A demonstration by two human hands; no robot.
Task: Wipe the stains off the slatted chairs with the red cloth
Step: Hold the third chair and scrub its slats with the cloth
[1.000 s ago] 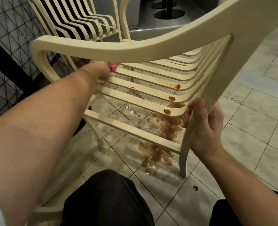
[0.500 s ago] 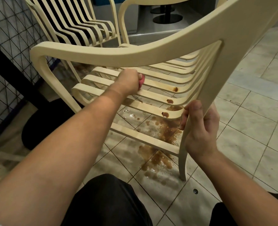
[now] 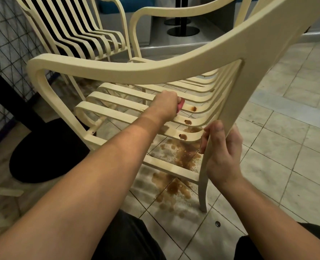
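Beige floor tiles carry a cream slatted chair, tilted, with a brown spill under its seat. The right grip clasps the chair's side rail, probably to keep the seat tipped toward the wiping arm. The left grip is clenched around the red cloth and presses it onto a seat slat, just beside the farthest of three brown stains. All three are not yet wiped.

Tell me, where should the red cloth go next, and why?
Probably slide the left hand with the red cloth a little right along its slat onto the nearest brown stain, which sits beside the cloth; two more wait on nearer slats.
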